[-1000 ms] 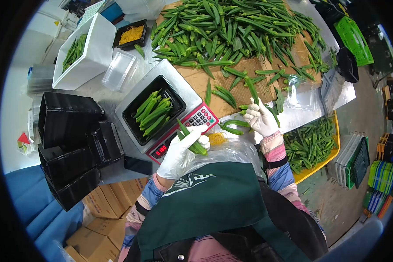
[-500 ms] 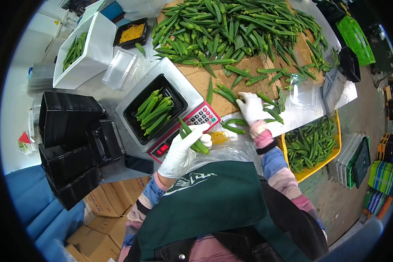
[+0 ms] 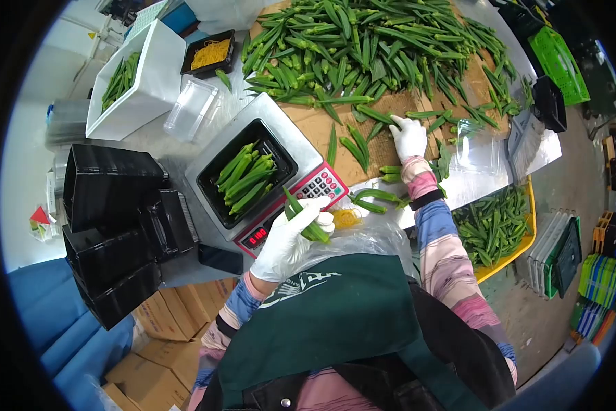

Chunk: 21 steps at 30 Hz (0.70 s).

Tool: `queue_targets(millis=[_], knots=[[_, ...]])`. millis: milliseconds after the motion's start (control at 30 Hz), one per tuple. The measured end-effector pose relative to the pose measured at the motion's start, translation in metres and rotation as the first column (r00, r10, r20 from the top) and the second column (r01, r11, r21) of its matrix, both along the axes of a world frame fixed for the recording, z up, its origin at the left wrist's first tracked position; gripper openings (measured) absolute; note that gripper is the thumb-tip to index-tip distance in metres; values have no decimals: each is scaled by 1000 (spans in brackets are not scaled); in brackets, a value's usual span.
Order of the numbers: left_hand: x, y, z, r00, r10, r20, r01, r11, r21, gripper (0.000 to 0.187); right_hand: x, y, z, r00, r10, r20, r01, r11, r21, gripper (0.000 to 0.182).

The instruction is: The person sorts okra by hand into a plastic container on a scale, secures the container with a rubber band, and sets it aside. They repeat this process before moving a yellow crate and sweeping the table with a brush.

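Note:
My gloved left hand (image 3: 291,240) is closed around a few green okra pods (image 3: 315,231), low in front of the scale. My right hand (image 3: 409,139), also gloved, is over the cardboard with its fingertips pinched at the end of an okra pod (image 3: 374,114). Left of that hand, loose okra pods (image 3: 355,147) lie on the cardboard (image 3: 311,128). A black tray (image 3: 288,147) holding several okra pods (image 3: 245,179) sits on the scale (image 3: 267,108). Its red display (image 3: 256,236) appears to read 0.180.
A large okra heap (image 3: 362,51) covers the back of the table. Black trays (image 3: 112,185) stand at left, near a white bin (image 3: 160,75) and a tray of yellow bands (image 3: 210,55). A yellow crate (image 3: 530,226) of okra is at right. Clear lids (image 3: 191,109) lie about.
My right hand has moved away from my body, across the cardboard, to a pod nearer the heap. Pods by its former place have shifted. My left hand still holds its pods.

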<state>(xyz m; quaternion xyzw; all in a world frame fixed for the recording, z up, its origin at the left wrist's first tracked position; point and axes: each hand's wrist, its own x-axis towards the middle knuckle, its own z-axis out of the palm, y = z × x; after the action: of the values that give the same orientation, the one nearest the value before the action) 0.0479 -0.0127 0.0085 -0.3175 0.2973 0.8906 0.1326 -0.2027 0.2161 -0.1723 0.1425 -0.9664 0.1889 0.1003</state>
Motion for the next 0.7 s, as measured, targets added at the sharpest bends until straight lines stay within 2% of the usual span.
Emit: queue_targets(millis=[67,100,133,167,267,367,467,500,600,633,667,700], knots=[[0,-2,-2,1000,14,-3,-14,1000,-10,27,3,-2,0,999,-11,42,25,929,-368,29],[0,-3,-2,1000,21,-8,-21,1000,-6,27,4,4,1,929,12,369,204,816,-541,26],[1,-3,-2,1000,27,-12,-27,1000,0,27,16,4,35,758,108,643,423,669,-611,26],[1,-3,-3,1000,30,-5,-30,999,11,28,26,12,44,672,259,694,518,507,-689,33],[-1,-1,-3,1000,22,9,-23,999,30,28,52,26,55,523,627,578,669,118,-734,36],[-3,0,-1,1000,3,8,-3,1000,20,29,78,24,71,445,764,468,773,-63,-631,40],[-1,-1,-2,999,-20,-33,20,1000,17,33,97,12,81,402,845,353,823,-165,-544,40],[-1,0,1,998,-22,-58,23,1000,9,35,103,4,85,403,845,352,825,-169,-539,39],[-8,0,17,996,9,-92,-14,998,-57,41,129,-22,110,323,867,379,630,102,-770,34],[-9,0,17,986,43,-158,-57,995,-84,42,136,-32,122,334,822,462,363,340,-867,30],[-9,0,15,971,72,-227,-98,990,-106,43,143,-41,139,382,763,521,54,545,-837,27],[-8,0,14,966,115,-232,-143,984,-108,44,155,-53,164,242,729,641,211,605,-768,22]])
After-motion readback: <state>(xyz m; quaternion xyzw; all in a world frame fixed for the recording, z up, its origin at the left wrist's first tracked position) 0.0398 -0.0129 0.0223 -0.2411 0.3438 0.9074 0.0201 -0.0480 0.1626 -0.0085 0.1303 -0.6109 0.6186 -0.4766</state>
